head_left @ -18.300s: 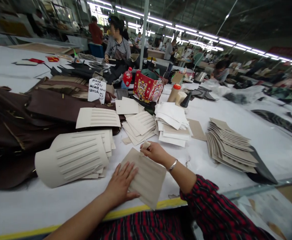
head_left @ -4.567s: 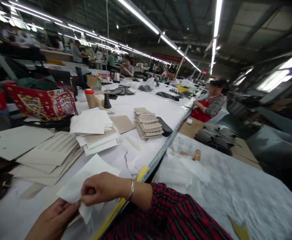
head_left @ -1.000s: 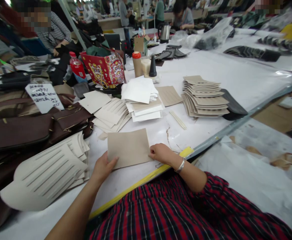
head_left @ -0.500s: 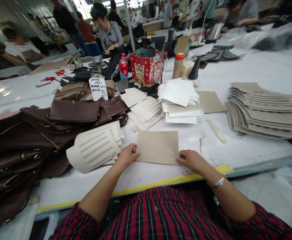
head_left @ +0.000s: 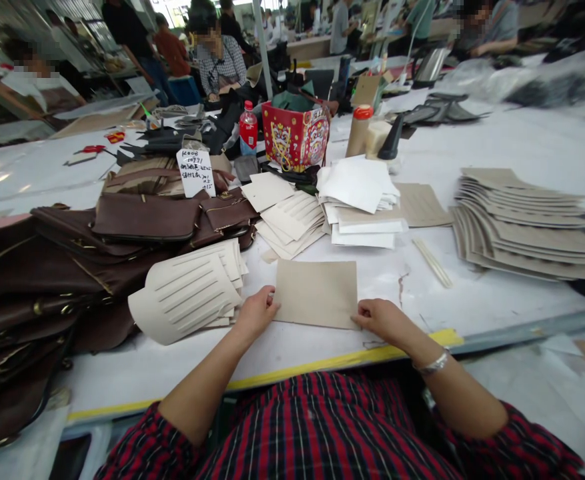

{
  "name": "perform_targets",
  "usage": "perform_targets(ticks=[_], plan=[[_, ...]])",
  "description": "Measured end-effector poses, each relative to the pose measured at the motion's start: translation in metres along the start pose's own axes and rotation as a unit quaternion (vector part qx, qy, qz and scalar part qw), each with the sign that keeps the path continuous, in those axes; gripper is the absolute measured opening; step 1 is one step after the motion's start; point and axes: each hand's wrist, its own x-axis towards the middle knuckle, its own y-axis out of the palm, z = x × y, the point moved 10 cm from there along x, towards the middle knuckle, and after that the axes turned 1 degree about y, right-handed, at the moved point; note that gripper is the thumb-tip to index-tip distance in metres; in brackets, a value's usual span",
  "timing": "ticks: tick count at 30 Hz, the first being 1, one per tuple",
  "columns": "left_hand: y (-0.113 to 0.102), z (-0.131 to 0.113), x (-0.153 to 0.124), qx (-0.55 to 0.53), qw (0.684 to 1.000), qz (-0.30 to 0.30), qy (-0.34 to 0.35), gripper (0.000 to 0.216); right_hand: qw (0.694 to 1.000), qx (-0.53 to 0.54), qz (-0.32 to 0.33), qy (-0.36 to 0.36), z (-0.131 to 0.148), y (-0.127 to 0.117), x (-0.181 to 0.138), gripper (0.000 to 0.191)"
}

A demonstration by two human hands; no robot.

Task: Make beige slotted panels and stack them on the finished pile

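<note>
I see both hands on one flat beige panel [head_left: 317,293], which lies on the white table [head_left: 512,140] close to its yellow front edge. The left hand [head_left: 256,311] pinches the panel's near left corner with the fingers closed on the edge, and the right hand [head_left: 379,318] pinches the near right corner in the same way. I think the two corner grips keep the sheet flat and square to the table edge, so it does not turn.

Just left of the left hand lies a curled cream piece with cut slits [head_left: 185,300], on top of more pieces of the same kind; it nearly touches the left wrist, so there is little room on that side. Beyond it a heap of brown leather bags [head_left: 97,247] covers the left part of the table, with a handwritten paper note [head_left: 195,173] standing on it.

Behind the panel I see a fan of slit cream cards [head_left: 292,220] and a pile of white sheets [head_left: 359,200]. Well to the right is a tall stack of beige panels [head_left: 527,223], with a thin pale strip [head_left: 433,262] between it and the panel. Farther back stand a red patterned box [head_left: 295,137] and a red drink bottle [head_left: 247,130]. Other people work at tables behind.
</note>
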Motion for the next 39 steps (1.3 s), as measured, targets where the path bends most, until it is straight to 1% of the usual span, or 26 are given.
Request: perform_targets(ticks=[4,13,16,19,20,24,30,35,39], plan=[[0.0,0.0,-0.002,0.002,1.0,-0.01,0.001,0.032,1.0,0.0,0.0,-0.001,0.0,0.0,-0.001,0.02],[-0.001,0.005,-0.008,-0.004,0.999,-0.047,-0.003,0.033,1.0,-0.008,0.01,0.004,0.002,-0.002,-0.001,0.02],[0.0,0.001,-0.008,-0.007,0.999,-0.038,0.005,0.028,1.0,-0.009,0.01,0.001,0.004,-0.002,-0.002,0.02],[-0.001,-0.01,-0.007,-0.004,1.0,-0.023,0.018,0.01,1.0,-0.01,0.003,-0.002,0.006,-0.004,-0.003,0.019],[-0.002,-0.013,-0.006,-0.004,1.0,-0.02,0.022,0.007,1.0,-0.011,0.001,-0.003,0.006,-0.005,-0.003,0.019],[-0.002,-0.018,0.002,-0.012,1.0,0.0,0.028,0.011,1.0,-0.016,-0.002,0.0,0.005,-0.005,-0.004,0.019],[0.0,-0.006,0.007,-0.038,0.999,0.017,0.011,0.015,1.0,-0.013,-0.007,-0.002,0.003,-0.003,-0.003,0.02],[-0.002,-0.006,0.005,-0.067,0.998,0.019,0.006,0.017,1.0,-0.013,-0.005,-0.001,0.001,-0.002,-0.003,0.019],[-0.002,-0.008,0.005,-0.067,0.998,0.011,0.01,0.016,1.0,-0.01,-0.011,0.0,0.002,-0.002,-0.004,0.018]])
